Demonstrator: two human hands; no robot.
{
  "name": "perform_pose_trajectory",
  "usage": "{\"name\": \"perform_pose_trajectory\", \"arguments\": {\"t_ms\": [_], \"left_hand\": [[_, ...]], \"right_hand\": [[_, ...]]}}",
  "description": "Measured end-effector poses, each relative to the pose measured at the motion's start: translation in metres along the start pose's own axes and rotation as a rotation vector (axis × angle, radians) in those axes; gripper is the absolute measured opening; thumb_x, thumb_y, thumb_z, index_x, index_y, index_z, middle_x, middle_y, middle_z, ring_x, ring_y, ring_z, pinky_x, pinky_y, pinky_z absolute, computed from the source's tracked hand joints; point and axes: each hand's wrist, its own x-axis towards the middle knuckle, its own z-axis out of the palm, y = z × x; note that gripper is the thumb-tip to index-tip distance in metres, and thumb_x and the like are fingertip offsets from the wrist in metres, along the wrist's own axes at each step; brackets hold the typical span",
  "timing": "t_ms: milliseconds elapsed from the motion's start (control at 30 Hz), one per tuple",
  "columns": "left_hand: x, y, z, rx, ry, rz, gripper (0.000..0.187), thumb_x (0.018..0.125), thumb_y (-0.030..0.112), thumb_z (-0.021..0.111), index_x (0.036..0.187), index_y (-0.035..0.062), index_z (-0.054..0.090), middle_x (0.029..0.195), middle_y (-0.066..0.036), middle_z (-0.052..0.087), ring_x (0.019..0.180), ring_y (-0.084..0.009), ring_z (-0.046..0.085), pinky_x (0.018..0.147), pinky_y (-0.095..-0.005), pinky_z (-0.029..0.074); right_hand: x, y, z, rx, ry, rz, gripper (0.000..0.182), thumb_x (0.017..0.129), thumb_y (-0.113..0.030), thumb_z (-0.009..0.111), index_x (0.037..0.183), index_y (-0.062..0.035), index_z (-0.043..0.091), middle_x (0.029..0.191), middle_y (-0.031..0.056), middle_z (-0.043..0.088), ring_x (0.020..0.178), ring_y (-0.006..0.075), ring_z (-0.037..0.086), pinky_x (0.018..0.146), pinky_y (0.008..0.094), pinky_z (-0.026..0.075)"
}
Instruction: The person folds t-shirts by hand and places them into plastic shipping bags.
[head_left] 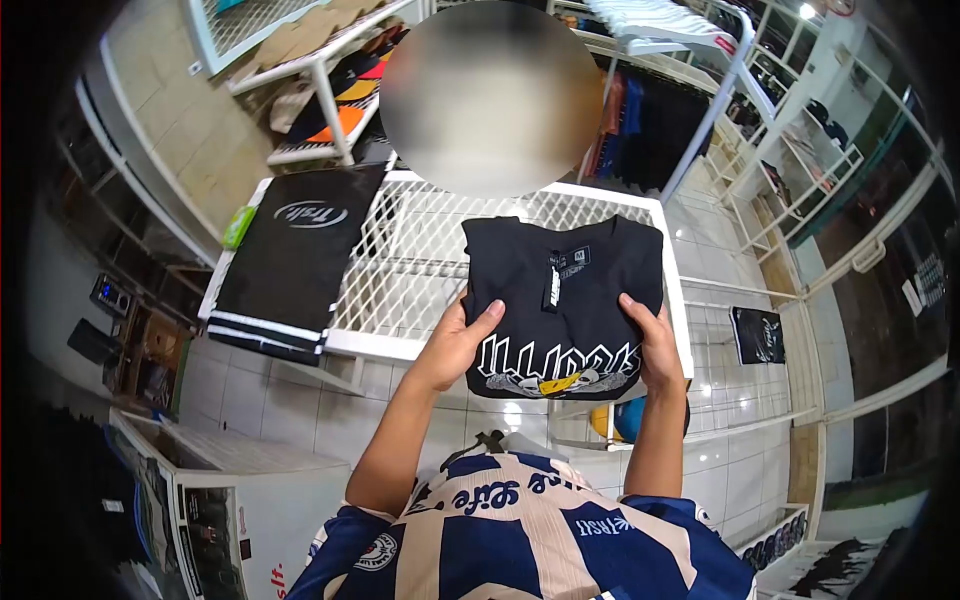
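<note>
the left hand (455, 345) grips the left edge of a folded black t-shirt (565, 300), thumb lying across the front of the cloth and the other fingers tucked behind it, so the hand is clamped on the shirt; the right hand (655, 345) grips the right edge the same way, thumb on the front, fingers hidden behind; the shirt is held flat and facing up between both hands, just above the near edge of a white wire-grid table (420, 260); a tag (552, 285) hangs from the collar, and a white lettered print with a yellow and grey figure (560, 368) runs along the shirt's near end, upside down from this view; on the left part of the table lies a stack of folded black shirts (295, 250) with a pale oval logo; a green object (239, 227) sits just beside that stack at the table's left rim; clothing racks (660, 60) with hanging garments stand beyond the table; the floor below is white tile (270, 400).
</note>
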Motion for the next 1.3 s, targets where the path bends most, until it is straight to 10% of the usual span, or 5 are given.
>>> {"name": "perform_pose_trajectory", "arguments": {"t_ms": [500,767,967,1200,1300], "left_hand": [[0.049,-0.020,0.019,0.223,-0.066,-0.156,0.099,0.100,0.019,0.070,0.164,-0.0003,-0.003,0.140,-0.024,0.057,0.116,-0.0210,0.063,0.102,-0.0328,0.049],[0.031,-0.002,-0.019,0.542,-0.177,-0.087,0.102,0.089,-0.002,0.074,0.168,0.0144,0.012,0.106,-0.007,0.064,0.082,-0.0098,0.057,0.074,-0.0211,0.048],[0.086,-0.020,-0.095,1.509,0.618,0.850,0.068,0.092,0.015,0.072,0.154,0.0056,0.045,0.094,-0.015,0.068,0.079,-0.0290,0.067,0.074,-0.0402,0.054],[-0.039,0.020,-0.026,1.262,0.158,-0.135,0.084,0.092,0.033,0.075,0.159,0.0035,0.034,0.074,-0.011,0.070,0.067,-0.0293,0.070,0.062,-0.0431,0.052],[-0.049,-0.005,-0.019,1.233,0.208,0.017,0.087,0.091,0.033,0.076,0.159,-0.0006,0.033,0.063,-0.008,0.062,0.053,-0.0248,0.063,0.054,-0.0393,0.048]], "right_hand": [[0.050,0.060,-0.092,-0.550,0.313,-0.110,0.074,0.092,-0.026,0.075,0.152,0.0027,0.043,0.080,0.0060,0.065,0.075,0.0126,0.063,0.072,0.0301,0.051],[-0.037,0.052,-0.037,-0.805,0.314,-0.148,0.073,0.093,-0.012,0.069,0.158,-0.0058,0.036,0.067,0.0028,0.053,0.062,0.0100,0.051,0.058,0.0294,0.043],[-0.071,0.039,0.033,-0.680,-0.237,0.051,0.028,0.090,-0.016,0.077,0.110,-0.0040,0.062,0.062,0.0040,0.061,0.058,0.0122,0.060,0.059,0.0293,0.048],[0.027,0.048,-0.039,-1.284,0.522,-0.659,0.031,0.091,-0.018,0.073,0.114,0.0003,0.067,0.104,0.0197,0.071,0.096,0.0372,0.067,0.087,0.0459,0.052],[0.040,0.065,-0.055,-1.233,0.474,-0.490,0.036,0.091,-0.020,0.073,0.120,-0.0012,0.067,0.111,0.0219,0.069,0.104,0.0409,0.062,0.093,0.0491,0.049]]}}
